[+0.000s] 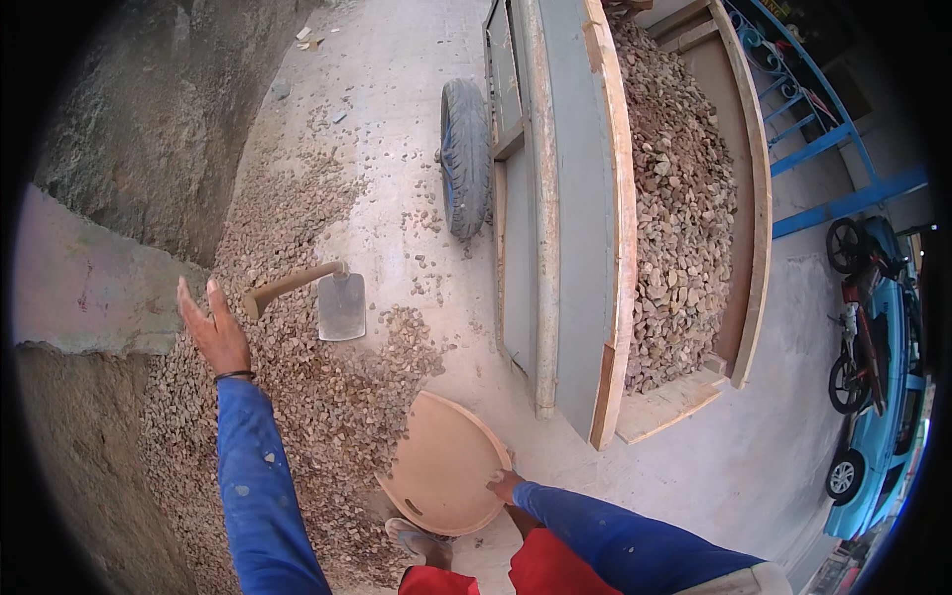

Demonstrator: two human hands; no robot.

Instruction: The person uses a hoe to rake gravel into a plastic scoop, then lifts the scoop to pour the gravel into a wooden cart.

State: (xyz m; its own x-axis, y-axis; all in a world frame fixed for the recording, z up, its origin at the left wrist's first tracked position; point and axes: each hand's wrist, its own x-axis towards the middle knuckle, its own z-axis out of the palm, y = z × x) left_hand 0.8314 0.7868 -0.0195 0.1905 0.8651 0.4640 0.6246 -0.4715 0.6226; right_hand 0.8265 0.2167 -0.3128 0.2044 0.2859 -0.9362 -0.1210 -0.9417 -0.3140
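Observation:
My left hand (216,332) hangs over the gravel with its fingers stretched and holds nothing. Just right of it lies a hoe (342,305), with a flat metal blade and a short wooden handle whose thick end points toward that hand. My right hand (504,486) grips the right rim of a tan shallow scoop basin (446,466), which has a slot handle on its near side. The basin rests tilted at the edge of the gravel pile (297,426), by my feet. Its inside shows no stones.
A wooden cart (575,228) loaded with gravel (679,218) stands to the right, its black tyre (464,159) toward the pile. Rough walls (149,119) border the left. Farther right are a blue metal gate (843,203), a motorcycle (861,327) and a light blue vehicle (878,426).

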